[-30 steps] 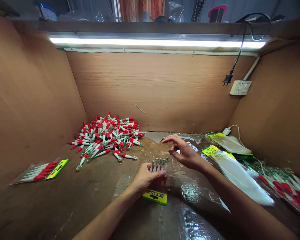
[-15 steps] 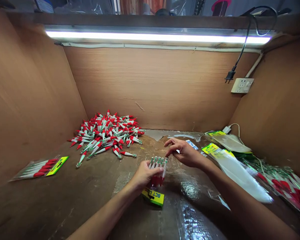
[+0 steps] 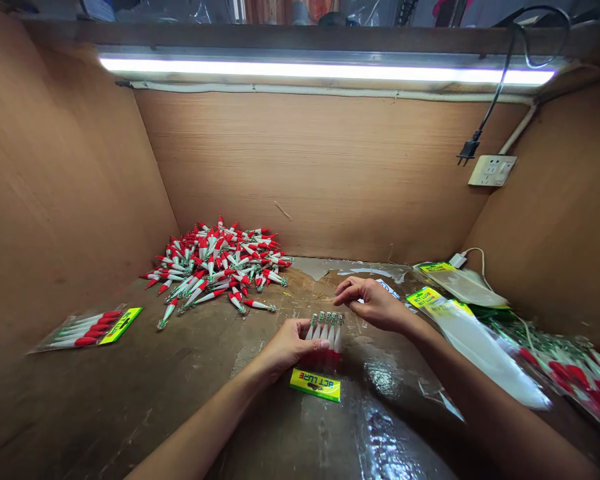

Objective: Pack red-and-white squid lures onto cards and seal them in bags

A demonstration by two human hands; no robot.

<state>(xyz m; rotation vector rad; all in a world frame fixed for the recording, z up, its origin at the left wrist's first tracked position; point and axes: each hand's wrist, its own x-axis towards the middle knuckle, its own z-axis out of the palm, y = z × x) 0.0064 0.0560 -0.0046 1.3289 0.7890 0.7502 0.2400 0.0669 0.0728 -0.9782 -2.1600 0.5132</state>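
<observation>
from afar i see a glowing tube light (image 3: 325,70), a dark shelf (image 3: 280,35) above it, and below it a wooden wall (image 3: 320,153) and scuffed brown tabletop (image 3: 130,380).

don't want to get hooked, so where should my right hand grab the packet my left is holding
Probably grip the packet by the right edge of its yellow header card, the right hand coming from the right. That card is flat, at the near end and clear of the left hand, while the lures have their green hook ends at the far end.
</observation>
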